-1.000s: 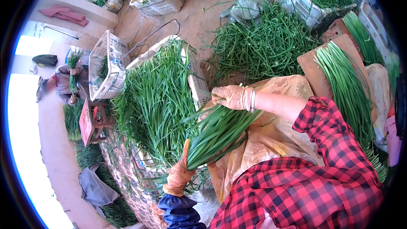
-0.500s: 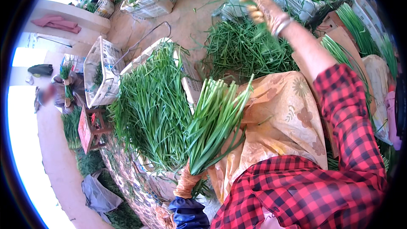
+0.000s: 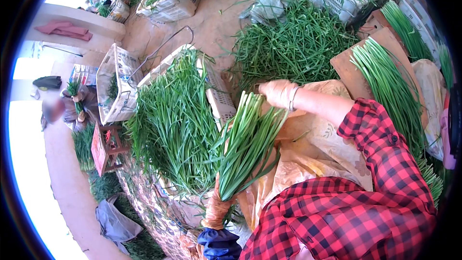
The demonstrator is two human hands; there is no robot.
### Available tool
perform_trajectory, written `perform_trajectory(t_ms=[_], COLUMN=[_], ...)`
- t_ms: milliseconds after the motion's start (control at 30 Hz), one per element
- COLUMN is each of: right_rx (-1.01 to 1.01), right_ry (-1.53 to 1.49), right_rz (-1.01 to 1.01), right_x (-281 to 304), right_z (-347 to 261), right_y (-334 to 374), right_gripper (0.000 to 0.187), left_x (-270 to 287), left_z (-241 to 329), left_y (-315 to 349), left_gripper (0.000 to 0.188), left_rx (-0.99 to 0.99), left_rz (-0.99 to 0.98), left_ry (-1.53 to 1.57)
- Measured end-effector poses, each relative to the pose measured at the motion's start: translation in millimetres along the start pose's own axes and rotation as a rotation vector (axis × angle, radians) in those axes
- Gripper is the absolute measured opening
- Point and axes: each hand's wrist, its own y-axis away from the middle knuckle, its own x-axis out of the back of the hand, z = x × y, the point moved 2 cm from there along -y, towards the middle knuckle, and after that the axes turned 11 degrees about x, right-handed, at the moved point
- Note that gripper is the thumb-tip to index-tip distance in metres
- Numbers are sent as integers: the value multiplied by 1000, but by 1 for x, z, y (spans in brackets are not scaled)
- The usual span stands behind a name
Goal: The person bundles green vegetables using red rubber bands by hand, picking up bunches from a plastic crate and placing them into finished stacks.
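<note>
A bunch of garlic chives (image 3: pixel 248 147) lies slantwise over my lap, its pale stalk ends pointing away from me. Low on the bunch, my left hand (image 3: pixel 218 210) in a tan glove is closed around the leafy part. My right hand (image 3: pixel 279 93), also gloved, is at the stalk ends with its fingers curled in; what they pinch is hidden. Beside the bunch on the left stands a white crate (image 3: pixel 219 97) heaped with loose garlic chives (image 3: pixel 175 127). A floral apron (image 3: pixel 332 110) covers my knees.
Loose green leaves (image 3: pixel 293 48) are piled on the floor ahead, beside a clear plastic bag (image 3: pixel 272 7). Sorted chives (image 3: pixel 390 86) lie on cardboard (image 3: pixel 344 62) at the right. More crates (image 3: pixel 175 2) stand farther off. Left are a small red stool (image 3: pixel 101 149) and another person (image 3: pixel 79 103).
My right hand has come back from above the leaf pile to the bunch's stalk ends. My left hand keeps hold of the chives, nearly still.
</note>
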Motion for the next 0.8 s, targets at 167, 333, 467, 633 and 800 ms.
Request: perform_trajectory(t_ms=[167,333,467,633,800], right_rx=[-180,237,4,-24,17], right_ry=[-393,-345,-220,-101,-37], right_rz=[544,165,232,655,389], right_x=[69,43,5,82,104], right_z=[51,-7,-28,29,27], right_y=[18,25,10,28,54], right_gripper=[18,59,38,26,60], left_x=[-7,-7,-2,-7,-14], left_z=[-10,-7,-2,-4,-23], left_y=[1,-2,4,4,-9], left_gripper=[92,94,93,96,97], left_rx=[86,24,94,61,18], left_rz=[-17,4,-22,-41,-74], left_ry=[107,56,-197,160,154])
